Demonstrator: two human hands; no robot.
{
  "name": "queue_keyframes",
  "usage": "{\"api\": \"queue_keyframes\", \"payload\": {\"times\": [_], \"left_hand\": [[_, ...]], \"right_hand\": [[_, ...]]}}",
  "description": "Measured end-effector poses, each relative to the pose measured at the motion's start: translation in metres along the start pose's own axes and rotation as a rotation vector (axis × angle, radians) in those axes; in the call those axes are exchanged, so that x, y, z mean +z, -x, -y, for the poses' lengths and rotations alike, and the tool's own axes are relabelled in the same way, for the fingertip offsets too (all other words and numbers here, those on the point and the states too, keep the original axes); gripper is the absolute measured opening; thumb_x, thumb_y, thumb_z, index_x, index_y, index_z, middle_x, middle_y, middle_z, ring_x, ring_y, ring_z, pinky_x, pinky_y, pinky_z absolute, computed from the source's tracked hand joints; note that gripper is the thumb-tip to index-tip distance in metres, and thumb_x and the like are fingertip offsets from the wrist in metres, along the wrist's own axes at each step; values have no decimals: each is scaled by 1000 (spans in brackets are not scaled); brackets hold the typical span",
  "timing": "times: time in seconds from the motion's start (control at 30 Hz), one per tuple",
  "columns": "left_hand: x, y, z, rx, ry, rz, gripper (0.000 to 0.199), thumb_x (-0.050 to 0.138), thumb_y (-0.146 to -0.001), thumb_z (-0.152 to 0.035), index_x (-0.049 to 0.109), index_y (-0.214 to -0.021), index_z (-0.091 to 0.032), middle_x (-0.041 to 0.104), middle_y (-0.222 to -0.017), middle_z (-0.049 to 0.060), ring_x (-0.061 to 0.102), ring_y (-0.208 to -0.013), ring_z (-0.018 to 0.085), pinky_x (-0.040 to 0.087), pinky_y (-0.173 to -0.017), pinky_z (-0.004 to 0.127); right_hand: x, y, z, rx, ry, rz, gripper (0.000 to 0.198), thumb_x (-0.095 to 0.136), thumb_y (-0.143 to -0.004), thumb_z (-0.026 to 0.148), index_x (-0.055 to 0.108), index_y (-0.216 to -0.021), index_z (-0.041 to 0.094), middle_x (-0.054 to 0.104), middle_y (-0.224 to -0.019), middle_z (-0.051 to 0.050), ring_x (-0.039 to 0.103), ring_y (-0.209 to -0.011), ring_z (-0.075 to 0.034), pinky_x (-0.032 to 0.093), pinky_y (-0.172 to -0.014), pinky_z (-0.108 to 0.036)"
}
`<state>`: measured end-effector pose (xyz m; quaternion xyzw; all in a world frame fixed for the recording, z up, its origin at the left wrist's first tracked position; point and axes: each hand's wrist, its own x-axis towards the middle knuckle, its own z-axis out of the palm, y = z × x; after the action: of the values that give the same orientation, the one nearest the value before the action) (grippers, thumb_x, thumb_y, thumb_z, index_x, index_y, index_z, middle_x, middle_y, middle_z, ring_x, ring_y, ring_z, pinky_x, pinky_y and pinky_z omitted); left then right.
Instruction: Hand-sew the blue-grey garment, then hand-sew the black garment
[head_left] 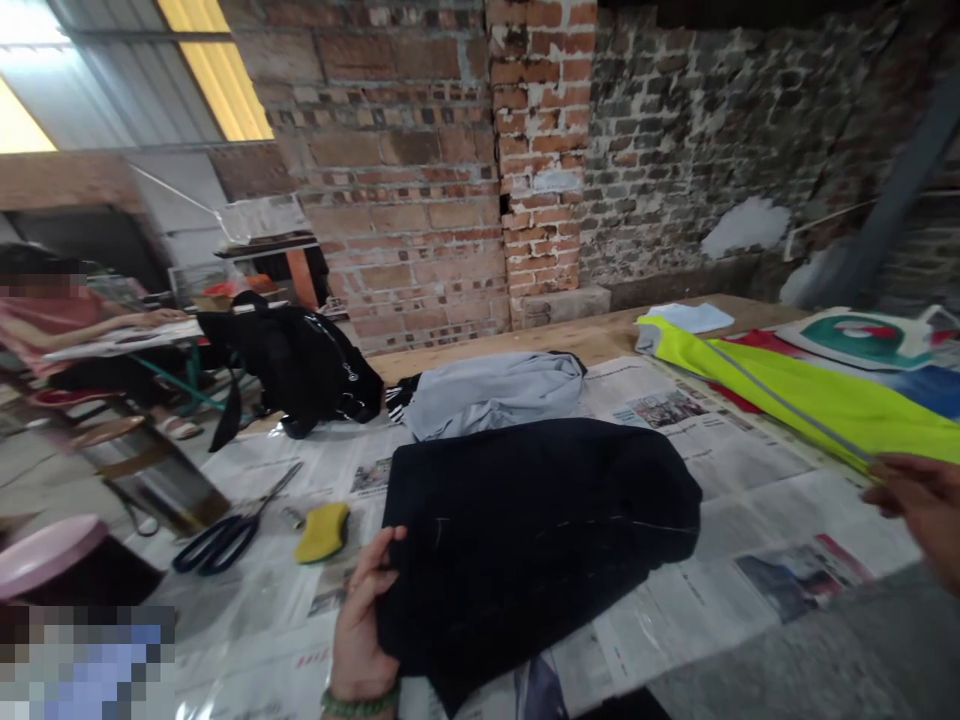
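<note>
A dark navy, nearly black folded garment (pixel 540 520) with pale stitch lines lies on newspaper in front of me. My left hand (pixel 367 620), with a green bead bracelet at the wrist, grips its left edge, fingertips on top. At the far right my right hand (pixel 919 505) pinches the lower edge of a neon yellow cloth (pixel 795 390) that carries a grey strip. The yellow cloth lies over red and blue fabric beside an iron (pixel 862 335). Behind the dark garment is a bundled light grey garment (pixel 495 392).
Left on the newspaper-covered table (pixel 720 615) are scissors (pixel 232 530), a yellow sponge (pixel 322 532), a metal flask (pixel 154 475) and a pink-lidded container (pixel 56 560). A black bag (pixel 300 365) stands behind them. Another person (pixel 60 320) sits farther left. A brick wall rises behind.
</note>
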<state>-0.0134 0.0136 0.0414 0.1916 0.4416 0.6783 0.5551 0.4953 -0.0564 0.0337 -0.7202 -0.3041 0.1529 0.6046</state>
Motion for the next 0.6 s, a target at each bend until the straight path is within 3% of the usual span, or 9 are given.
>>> {"api": "queue_keyframes", "payload": {"times": [0.07,0.13,0.23,0.3,0.37,0.47,0.6], "left_hand": [[0,2,1,9,-3,-3,33,60,-48,-7,69,-76,-20,68,-84,-4,58,-71,12,46,-60,17],[-1,4,1,22,-12,-1,32,59,-48,-8,69,-75,-20,67,-83,-4,57,-70,12,45,-59,18],[-4,5,0,36,-31,4,30,59,-46,-9,69,-72,-20,66,-80,-3,57,-70,15,44,-59,21],[-7,5,1,37,-44,-1,27,60,-45,-9,68,-68,-20,65,-78,-3,56,-73,16,44,-61,22],[-10,5,1,52,-64,20,22,61,-43,-10,66,-63,-19,63,-73,-2,55,-75,17,44,-62,22],[-14,5,4,92,-114,133,12,61,-44,-11,62,-55,-17,59,-66,-2,53,-73,17,43,-64,23],[-17,4,7,123,-170,261,7,60,-48,-11,61,-52,-17,58,-64,0,52,-69,16,42,-64,24]], "right_hand": [[41,30,27,-197,75,88,20,62,-66,32,63,-85,28,61,-75,-12,55,-65,-20,39,-65,-40],[83,71,56,-431,47,360,14,63,-64,32,66,-77,28,63,-83,-9,55,-77,-25,40,-72,-40],[139,133,88,-823,4,767,15,52,-75,23,64,-84,26,63,-80,-4,55,-79,-20,40,-75,-36],[170,165,99,-948,-18,836,18,47,-79,16,60,-89,23,62,-84,-5,54,-82,-18,39,-78,-35],[196,184,104,-928,-23,845,17,46,-80,14,59,-87,21,61,-83,-4,54,-81,-16,38,-79,-33],[232,193,110,-780,47,844,16,45,-81,18,61,-77,20,61,-77,-2,54,-76,-14,37,-76,-28],[272,191,117,-676,229,1003,38,42,-83,35,61,-55,18,60,-59,-3,55,-61,-12,37,-63,-24]]}}
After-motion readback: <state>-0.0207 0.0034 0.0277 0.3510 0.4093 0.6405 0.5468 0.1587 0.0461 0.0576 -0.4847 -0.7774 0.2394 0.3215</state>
